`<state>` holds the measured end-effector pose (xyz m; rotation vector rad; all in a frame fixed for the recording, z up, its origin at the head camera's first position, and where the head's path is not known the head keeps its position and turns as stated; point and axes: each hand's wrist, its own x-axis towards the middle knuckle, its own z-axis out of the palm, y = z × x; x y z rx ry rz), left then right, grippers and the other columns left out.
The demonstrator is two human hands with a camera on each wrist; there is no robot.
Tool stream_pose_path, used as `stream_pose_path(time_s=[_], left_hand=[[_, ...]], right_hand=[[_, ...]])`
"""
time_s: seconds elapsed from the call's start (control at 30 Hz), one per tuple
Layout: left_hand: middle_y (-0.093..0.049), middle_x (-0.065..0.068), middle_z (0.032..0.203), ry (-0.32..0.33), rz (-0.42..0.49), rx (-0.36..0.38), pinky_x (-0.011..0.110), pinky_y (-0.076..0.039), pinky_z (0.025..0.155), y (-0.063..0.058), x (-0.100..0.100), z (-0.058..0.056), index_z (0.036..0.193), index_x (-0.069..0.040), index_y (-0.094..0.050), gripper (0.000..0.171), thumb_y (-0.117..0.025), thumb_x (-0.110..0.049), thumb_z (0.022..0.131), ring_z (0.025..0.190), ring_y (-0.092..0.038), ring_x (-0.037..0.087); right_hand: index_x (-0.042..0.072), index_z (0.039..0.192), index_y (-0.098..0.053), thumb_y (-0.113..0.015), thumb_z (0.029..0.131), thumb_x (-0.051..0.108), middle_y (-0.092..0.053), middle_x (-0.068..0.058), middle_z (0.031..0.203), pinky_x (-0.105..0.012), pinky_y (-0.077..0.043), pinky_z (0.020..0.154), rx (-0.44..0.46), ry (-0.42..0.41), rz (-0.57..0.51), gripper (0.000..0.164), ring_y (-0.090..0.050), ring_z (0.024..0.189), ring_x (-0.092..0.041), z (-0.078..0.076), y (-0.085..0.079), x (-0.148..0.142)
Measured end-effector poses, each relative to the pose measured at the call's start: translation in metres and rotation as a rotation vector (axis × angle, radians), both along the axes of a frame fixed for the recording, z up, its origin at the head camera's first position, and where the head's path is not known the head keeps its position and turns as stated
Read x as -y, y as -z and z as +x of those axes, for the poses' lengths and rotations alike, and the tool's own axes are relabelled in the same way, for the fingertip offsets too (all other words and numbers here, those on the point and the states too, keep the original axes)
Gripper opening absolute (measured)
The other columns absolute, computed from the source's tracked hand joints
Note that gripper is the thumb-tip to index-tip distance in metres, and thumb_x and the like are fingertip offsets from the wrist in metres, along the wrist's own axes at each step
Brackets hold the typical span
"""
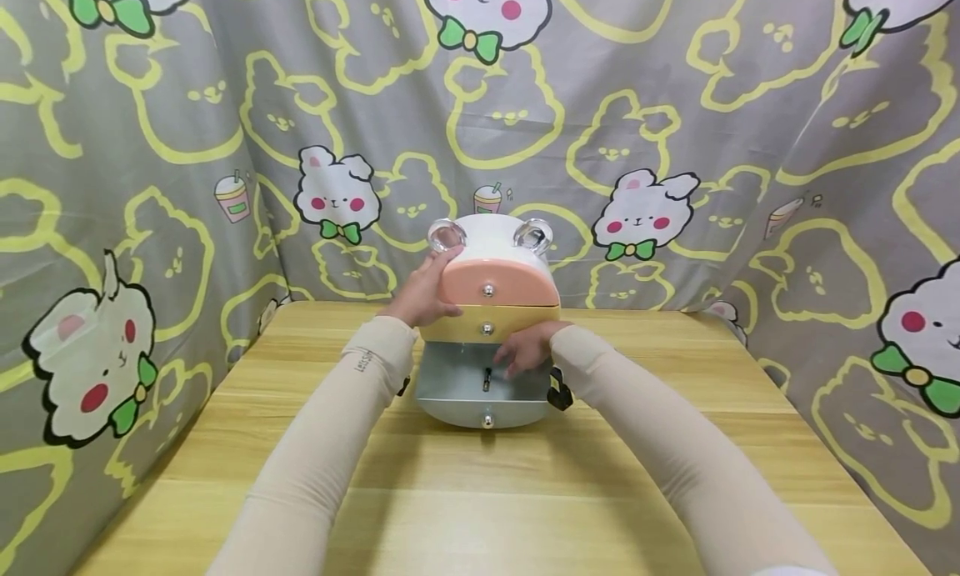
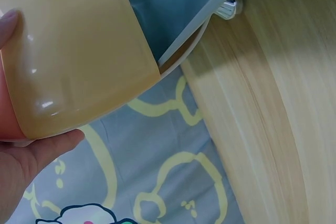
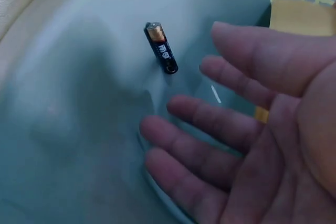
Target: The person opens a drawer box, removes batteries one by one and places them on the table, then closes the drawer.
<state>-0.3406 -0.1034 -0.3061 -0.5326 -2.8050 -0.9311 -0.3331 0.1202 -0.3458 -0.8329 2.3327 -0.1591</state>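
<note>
A small drawer cabinet [image 1: 510,238] has a white top and two clear round ears. Its peach drawer [image 1: 465,282] and yellow drawer [image 1: 442,324] are closed; the grey-blue bottom drawer [image 1: 442,384] is pulled out. On that drawer's floor lies a black battery [image 3: 161,48] with a copper end. My right hand [image 1: 528,348] hovers over the drawer, fingers spread and empty, near the battery [image 1: 487,379]. Against the cabinet's left side rests my left hand [image 1: 423,293], its fingers extended near the ear and a digit across the front; in the left wrist view it touches the yellow drawer [image 2: 79,51].
The cabinet stands on a light wooden table [image 1: 465,501]. A grey curtain [image 1: 405,101] with yellow outlines and white rabbits hangs behind and on both sides. The drawer's round silver knob [image 1: 488,422] faces the near side.
</note>
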Motion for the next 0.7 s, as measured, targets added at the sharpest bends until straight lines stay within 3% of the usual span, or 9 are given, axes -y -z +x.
stream_pose_path(time_s=[0.07,0.17,0.27,0.5,0.7], left_hand=[[-0.023,0.018,0.156,-0.001,0.000,0.000,0.056,-0.036,0.102,0.000,0.000,0.000,0.154,-0.033,-0.023,0.109,-0.088,-0.011,0.069,0.128,-0.042,0.041],[-0.023,0.017,0.156,-0.003,0.000,0.006,0.056,-0.037,0.102,0.000,0.000,0.000,0.154,-0.034,-0.022,0.109,-0.088,-0.011,0.070,0.127,-0.043,0.041],[-0.025,0.017,0.155,-0.001,-0.006,0.003,0.056,-0.037,0.102,0.000,0.000,0.000,0.154,-0.034,-0.022,0.109,-0.088,-0.011,0.070,0.127,-0.043,0.041],[-0.026,0.018,0.154,0.000,-0.008,-0.010,0.056,-0.036,0.103,0.000,0.000,0.001,0.154,-0.032,-0.023,0.108,-0.088,-0.011,0.070,0.128,-0.042,0.041],[-0.026,0.018,0.154,0.008,0.000,-0.017,0.055,-0.036,0.103,0.000,0.002,0.000,0.154,-0.031,-0.024,0.108,-0.088,-0.012,0.070,0.128,-0.041,0.041]], right_hand=[[0.014,0.143,-0.048,-0.057,0.098,0.024,-0.057,-0.005,0.128,-0.034,-0.050,0.086,0.112,0.076,-0.025,0.047,-0.058,0.105,-0.020,-0.002,0.001,0.001],[0.014,0.145,-0.045,-0.053,0.100,0.020,-0.055,-0.009,0.131,-0.037,-0.050,0.089,0.250,0.172,-0.052,0.046,-0.058,0.110,-0.022,-0.005,0.002,0.003],[0.012,0.147,-0.041,-0.051,0.101,0.018,-0.053,-0.014,0.135,-0.040,-0.048,0.094,0.328,0.213,-0.048,0.047,-0.059,0.113,-0.026,-0.008,0.005,0.007],[0.012,0.149,-0.038,-0.051,0.101,0.016,-0.047,-0.015,0.139,-0.041,-0.049,0.093,0.363,0.209,0.003,0.050,-0.062,0.107,-0.030,-0.012,0.007,0.025],[0.012,0.148,-0.039,-0.052,0.100,0.015,-0.049,-0.013,0.132,-0.043,-0.048,0.094,0.390,0.195,0.035,0.050,-0.062,0.102,-0.030,-0.013,0.010,0.034]])
